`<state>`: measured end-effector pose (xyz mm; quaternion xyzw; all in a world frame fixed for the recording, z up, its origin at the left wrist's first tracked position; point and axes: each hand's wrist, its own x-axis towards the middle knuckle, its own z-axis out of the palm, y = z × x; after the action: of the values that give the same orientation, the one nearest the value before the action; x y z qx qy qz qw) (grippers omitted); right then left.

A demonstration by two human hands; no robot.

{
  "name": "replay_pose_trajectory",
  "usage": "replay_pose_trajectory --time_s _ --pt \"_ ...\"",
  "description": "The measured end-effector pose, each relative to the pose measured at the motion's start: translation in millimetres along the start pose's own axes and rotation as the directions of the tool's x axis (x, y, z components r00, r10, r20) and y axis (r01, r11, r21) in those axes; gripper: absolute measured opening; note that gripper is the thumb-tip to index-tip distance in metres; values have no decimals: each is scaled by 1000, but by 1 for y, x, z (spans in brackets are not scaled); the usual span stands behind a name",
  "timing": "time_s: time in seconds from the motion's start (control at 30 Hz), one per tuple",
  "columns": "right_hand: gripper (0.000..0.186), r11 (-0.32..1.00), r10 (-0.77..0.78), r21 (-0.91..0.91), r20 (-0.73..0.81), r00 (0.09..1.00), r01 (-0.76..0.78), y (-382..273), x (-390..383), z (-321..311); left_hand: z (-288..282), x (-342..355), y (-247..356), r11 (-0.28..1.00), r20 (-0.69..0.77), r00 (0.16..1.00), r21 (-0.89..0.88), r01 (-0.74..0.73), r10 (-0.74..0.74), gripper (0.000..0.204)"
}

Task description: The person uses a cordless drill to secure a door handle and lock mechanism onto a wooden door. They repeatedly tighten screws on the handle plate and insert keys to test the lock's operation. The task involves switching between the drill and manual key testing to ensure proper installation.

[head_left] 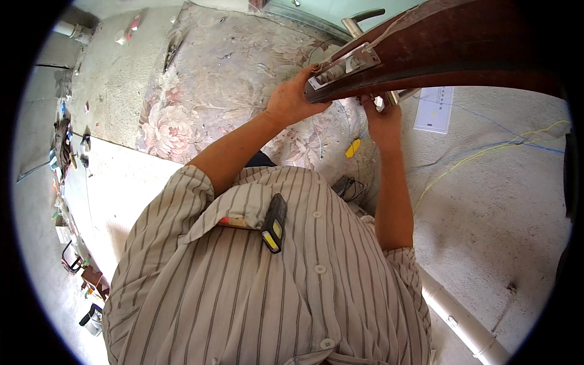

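Note:
A dark red wooden door [462, 48] reaches in from the upper right, with a metal lock fitting [344, 67] and a pale cord on its edge. My left hand [296, 100] grips the door's end beside that fitting, fingers curled round it. Below the door, my right hand [382, 125] is closed around a shiny metal piece [392, 98], its fingertips partly hidden by the wood. A yellow tag-like object [353, 147] hangs on thin wires near my right wrist. A black and yellow work light [274, 222] is clipped at my striped shirt's pocket.
A floral mat [201, 73] covers part of the concrete floor [474, 207]. A white sheet with markings [433, 109], blue and yellow wires, and a white pipe [462, 319] lie to the right. Scattered tools [64, 146] line the left. A glass panel [307, 13] is at the top.

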<state>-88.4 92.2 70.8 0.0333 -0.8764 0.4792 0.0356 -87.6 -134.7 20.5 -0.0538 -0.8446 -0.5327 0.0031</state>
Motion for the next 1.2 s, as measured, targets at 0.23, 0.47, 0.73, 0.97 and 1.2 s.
replay_pose_trajectory --time_s 0.23,0.47,0.73,0.97,1.2 --pt "32 962 164 239 -101 981 -136 -7 -3 9 2 0 -2 1000 15 1000 25 10 -10 87" --pt "33 849 332 403 95 938 -341 -3 4 0 3 3 -3 1000 -12 1000 18 -3 4 86" --pt "33 899 206 382 66 976 -215 0 -1 3 4 0 -2 999 6 1000 32 -6 6 89" --pt "34 695 403 573 190 895 -435 0 -5 3 6 4 -3 998 -25 998 6 -63 63 91" --pt "28 83 407 762 562 720 -642 -6 -1 -3 4 2 1 998 28 999 48 38 -39 89"
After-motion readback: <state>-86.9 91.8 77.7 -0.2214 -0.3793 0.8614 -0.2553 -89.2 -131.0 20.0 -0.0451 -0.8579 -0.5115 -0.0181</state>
